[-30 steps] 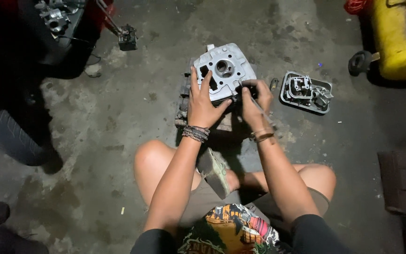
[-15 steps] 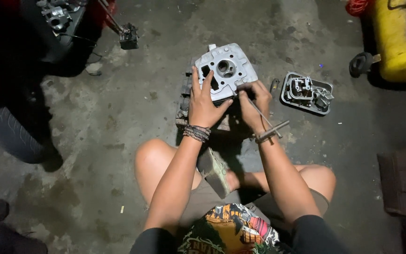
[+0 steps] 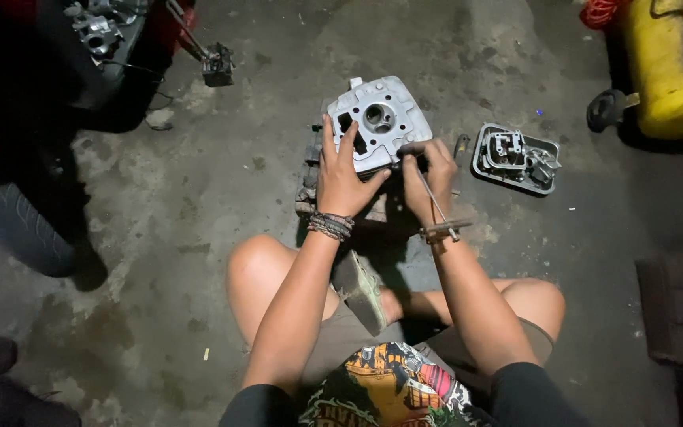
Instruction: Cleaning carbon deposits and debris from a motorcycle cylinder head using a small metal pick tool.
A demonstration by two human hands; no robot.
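A grey metal cylinder head [image 3: 381, 119] rests on the concrete floor in front of my knees. My left hand [image 3: 341, 178] lies flat on its near left side, fingers spread, holding it steady. My right hand [image 3: 430, 178] is closed around a slim T-handle wrench [image 3: 436, 207]. The wrench tip meets the head's near right edge. Its crossbar sticks out over my right wrist. Beaded bracelets circle my left wrist.
A metal cover [image 3: 515, 158] with small engine parts lies just right of the head. A yellow tank [image 3: 673, 63] stands at the far right. A motorcycle tyre [image 3: 17, 225] and dark bodywork fill the left. A small tool [image 3: 216, 63] lies at the back.
The T-handle wrench has swung out from under my right hand, and its crossbar now shows over my wrist. My left hand stays pressed on the cylinder head.
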